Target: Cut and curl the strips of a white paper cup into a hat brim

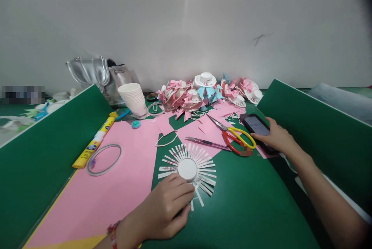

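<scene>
**Fringed Paper Piece and Phone Tended at Green Worktable**

A white round paper piece fringed with radiating strips (187, 169) is seen on a green tabletop (247, 206), near the middle of the scene. Its near side is covered by the left hand (171, 204), whose fingers are curled; whether a strip is pinched cannot be told. At right, a black rectangular smartphone (258, 125) is grasped between the thumb and fingers of the right hand (277, 136).

Between the piece and the phone, metal scissors with red and yellow handles (229, 129) are laid beside a slim dark craft knife (207, 142). The left side is covered by a large pink paper sheet (130, 187), and a long yellow tube (100, 134) is placed by its left edge. Farther back, stacked white paper cups (132, 96) are flanked at right by heaped pink, white and blue paper ornaments (186, 96).
</scene>
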